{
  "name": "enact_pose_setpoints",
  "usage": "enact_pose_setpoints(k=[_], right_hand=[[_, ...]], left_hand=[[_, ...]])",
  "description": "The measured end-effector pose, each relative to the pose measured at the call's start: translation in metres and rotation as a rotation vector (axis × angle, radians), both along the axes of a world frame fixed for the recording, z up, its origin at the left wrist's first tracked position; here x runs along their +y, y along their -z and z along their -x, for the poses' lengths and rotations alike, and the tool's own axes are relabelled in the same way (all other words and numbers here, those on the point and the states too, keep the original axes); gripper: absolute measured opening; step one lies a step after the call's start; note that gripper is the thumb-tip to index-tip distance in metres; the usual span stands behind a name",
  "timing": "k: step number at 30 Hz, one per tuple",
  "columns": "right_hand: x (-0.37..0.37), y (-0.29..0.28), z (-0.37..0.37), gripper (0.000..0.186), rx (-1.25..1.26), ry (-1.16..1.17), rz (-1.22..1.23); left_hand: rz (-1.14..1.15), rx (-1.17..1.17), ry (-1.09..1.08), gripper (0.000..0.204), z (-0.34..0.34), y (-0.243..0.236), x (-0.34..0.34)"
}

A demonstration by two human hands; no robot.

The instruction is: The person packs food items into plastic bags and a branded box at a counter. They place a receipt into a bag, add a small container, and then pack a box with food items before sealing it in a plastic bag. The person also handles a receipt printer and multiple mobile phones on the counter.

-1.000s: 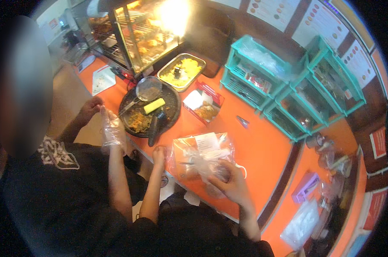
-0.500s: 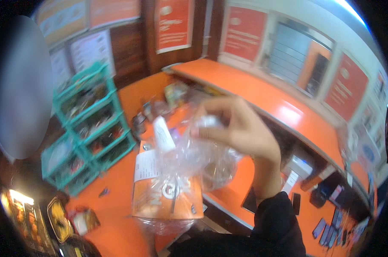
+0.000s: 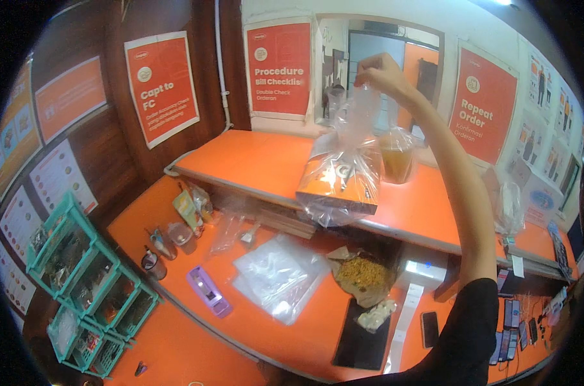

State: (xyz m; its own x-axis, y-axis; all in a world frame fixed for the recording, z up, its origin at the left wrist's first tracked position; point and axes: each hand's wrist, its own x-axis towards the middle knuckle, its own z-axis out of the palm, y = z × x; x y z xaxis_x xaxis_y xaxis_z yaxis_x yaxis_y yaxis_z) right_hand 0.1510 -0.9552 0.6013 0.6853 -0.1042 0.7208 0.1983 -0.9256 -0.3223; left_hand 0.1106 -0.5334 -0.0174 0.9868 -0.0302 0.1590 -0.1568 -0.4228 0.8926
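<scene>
My right hand (image 3: 387,74) is raised over the upper orange counter (image 3: 253,157), its fingers pinched on the gathered top of a clear plastic bag (image 3: 357,125). Inside the bag is an orange box (image 3: 337,183) with white and black print, at the counter's front edge. Whether the box rests on the counter or hangs, I cannot tell. Just right of it is a clear cup of yellow-brown drink (image 3: 397,164) in thin plastic; whether my fingers also hold that plastic is unclear. My left hand is out of view.
On the lower desk lie a purple stapler (image 3: 207,293), flat clear plastic bags (image 3: 282,273), a black tablet (image 3: 361,338) and an opened wrapper of yellowish food (image 3: 363,273). A white printer (image 3: 424,270) trails paper. Phones (image 3: 511,321) lie right; teal baskets (image 3: 86,276) stack left.
My right hand has carried the bagged box forward and up, from over the lower desk to the upper counter. The view has turned, and the desk behind the bag now shows.
</scene>
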Motion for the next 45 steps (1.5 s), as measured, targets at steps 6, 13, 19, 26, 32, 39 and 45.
enact_pose_setpoints(k=[6, 13, 19, 26, 32, 39, 45], right_hand=[[-0.129, 0.05, -0.034, 0.023, -0.069, 0.156, 0.016], [-0.202, 0.11, -0.063, 0.025, -0.127, 0.394, 0.003], [-0.227, 0.113, -0.061, 0.036, 0.004, 0.416, -0.146], [-0.226, 0.131, -0.023, 0.069, -0.045, 0.415, -0.286], [-0.211, 0.179, 0.044, 0.068, -0.294, 0.653, -0.25], [-0.137, 0.251, 0.141, 0.056, 0.28, 0.469, -0.114], [-0.073, 0.286, 0.208, 0.059, 0.692, 0.352, -0.092]], left_hand=[[-0.059, 0.028, -0.075, 0.025, -0.024, -0.002, -0.033], [-0.107, 0.038, -0.14, 0.029, -0.037, -0.001, -0.053], [-0.119, 0.045, -0.188, 0.032, -0.036, 0.004, -0.059], [-0.095, 0.033, -0.203, 0.036, -0.021, 0.01, -0.055], [-0.059, 0.008, -0.191, 0.039, 0.001, 0.022, -0.042], [-0.017, -0.021, -0.228, 0.043, 0.035, 0.045, -0.028], [-0.009, -0.029, -0.277, 0.047, 0.085, 0.067, -0.017]])
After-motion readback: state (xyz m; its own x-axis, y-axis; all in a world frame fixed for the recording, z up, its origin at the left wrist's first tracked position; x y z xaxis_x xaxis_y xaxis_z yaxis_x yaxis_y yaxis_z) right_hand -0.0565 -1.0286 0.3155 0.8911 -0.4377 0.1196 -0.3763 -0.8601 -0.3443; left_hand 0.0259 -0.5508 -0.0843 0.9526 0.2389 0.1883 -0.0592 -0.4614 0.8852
